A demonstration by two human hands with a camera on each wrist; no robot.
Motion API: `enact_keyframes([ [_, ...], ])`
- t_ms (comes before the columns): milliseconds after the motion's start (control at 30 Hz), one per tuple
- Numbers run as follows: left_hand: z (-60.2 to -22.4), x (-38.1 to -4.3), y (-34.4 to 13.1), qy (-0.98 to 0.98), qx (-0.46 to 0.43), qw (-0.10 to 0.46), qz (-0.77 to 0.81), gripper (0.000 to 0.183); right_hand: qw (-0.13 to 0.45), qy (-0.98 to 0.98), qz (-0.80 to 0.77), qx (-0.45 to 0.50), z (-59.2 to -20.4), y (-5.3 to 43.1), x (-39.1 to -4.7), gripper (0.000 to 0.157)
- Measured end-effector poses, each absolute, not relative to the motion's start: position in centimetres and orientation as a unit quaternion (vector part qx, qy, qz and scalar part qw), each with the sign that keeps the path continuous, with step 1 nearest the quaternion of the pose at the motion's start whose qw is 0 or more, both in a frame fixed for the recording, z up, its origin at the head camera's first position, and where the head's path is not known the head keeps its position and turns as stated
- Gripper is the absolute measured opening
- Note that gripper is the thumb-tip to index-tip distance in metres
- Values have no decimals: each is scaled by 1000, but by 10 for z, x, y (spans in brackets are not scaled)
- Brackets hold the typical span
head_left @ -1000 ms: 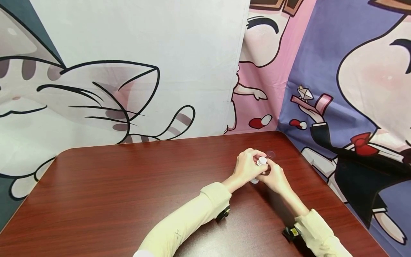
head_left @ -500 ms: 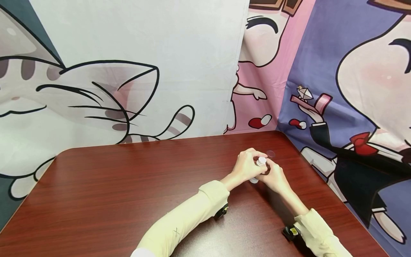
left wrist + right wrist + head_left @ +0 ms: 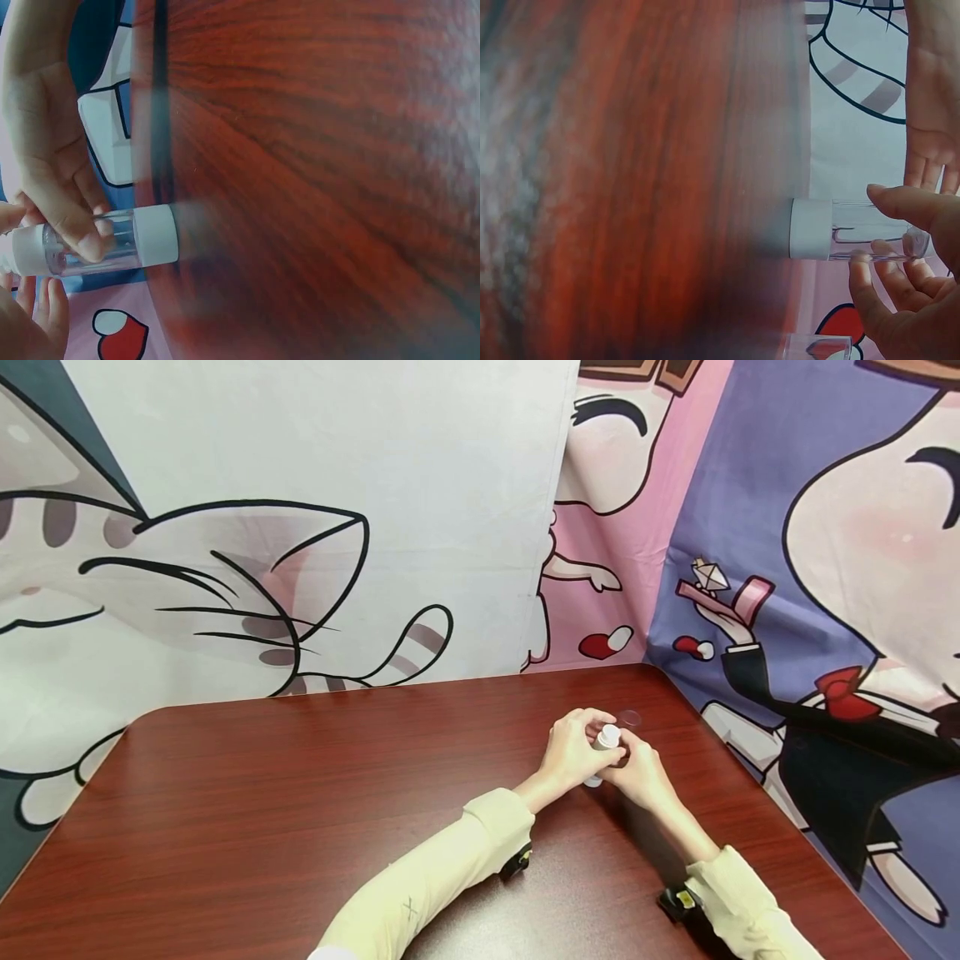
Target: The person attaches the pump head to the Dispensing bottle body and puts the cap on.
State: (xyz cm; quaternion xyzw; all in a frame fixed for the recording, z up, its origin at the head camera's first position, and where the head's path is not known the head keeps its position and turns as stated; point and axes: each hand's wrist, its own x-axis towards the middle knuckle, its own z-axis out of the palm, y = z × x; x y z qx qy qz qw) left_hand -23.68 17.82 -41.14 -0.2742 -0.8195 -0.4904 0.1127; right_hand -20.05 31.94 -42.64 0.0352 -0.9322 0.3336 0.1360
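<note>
A small clear bottle with a white base (image 3: 811,229) and a white top (image 3: 609,737) stands upright on the table, at the far right in the head view. My right hand (image 3: 639,774) grips its clear body (image 3: 849,231) between thumb and fingers, as the right wrist view shows. From the other side my left hand (image 3: 572,748) holds the upper part, thumb and index finger curled around the white top. In the left wrist view the white collar (image 3: 28,250) sits between both hands' fingers. Parts of the left fingers are hidden there at the frame edge.
A transparent cap (image 3: 630,718) rests on the reddish wooden table (image 3: 337,777) just behind the hands. The table's right edge runs close by the right arm. Cartoon-printed cloths (image 3: 450,527) hang behind the table and at its right side.
Both hands stay around the bottle in almost the same place. Slightly more of the white top shows between the fingers than before.
</note>
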Motion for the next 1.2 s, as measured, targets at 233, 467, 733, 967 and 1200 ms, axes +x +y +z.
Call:
enact_keyframes([
  [233, -416, -237, 180, -815, -264, 119, -501, 34, 133, -933, 332, 32, -426, 319, -199, 43],
  [467, -416, -240, 178, -800, -281, 114, -518, 34, 129, -933, 335, 32, -425, 320, -200, 45],
  [733, -416, -243, 175, -795, -302, 104, -515, 34, 125, -931, 341, 35, -426, 321, -202, 45],
  [967, -415, -245, 170, -785, -334, 84, -515, 34, 123, -929, 347, 33, -426, 320, -202, 44],
  [1200, -414, -250, 168, -772, -357, 58, -523, 34, 122, -927, 353, 33, -427, 321, -203, 42],
])
